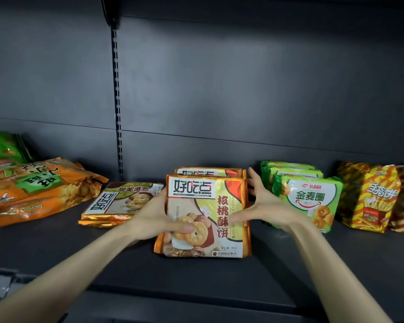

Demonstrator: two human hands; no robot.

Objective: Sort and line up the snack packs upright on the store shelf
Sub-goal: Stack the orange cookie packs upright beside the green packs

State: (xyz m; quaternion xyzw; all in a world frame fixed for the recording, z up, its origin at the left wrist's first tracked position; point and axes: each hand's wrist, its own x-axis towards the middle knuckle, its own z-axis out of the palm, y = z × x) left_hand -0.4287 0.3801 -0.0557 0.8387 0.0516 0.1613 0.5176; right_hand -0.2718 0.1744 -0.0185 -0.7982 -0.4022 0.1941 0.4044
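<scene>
Dark shelf (pixel 289 276): we count three green packs (pixel 310 201) right of the upright walnut pack (pixel 205 190), one flat pack (pixel 117 201) left. Our left hand (pixel 156 217) grips its left edge, right hand (pixel 266 206) spread at its right edge.

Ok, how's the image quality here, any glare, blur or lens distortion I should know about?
Head view: soft bright patch on the back panel, corners darker; foil glare on the upright walnut cookie pack and the orange bag lying at left; wide-angle stretch smears the striped packs at far right.
</scene>
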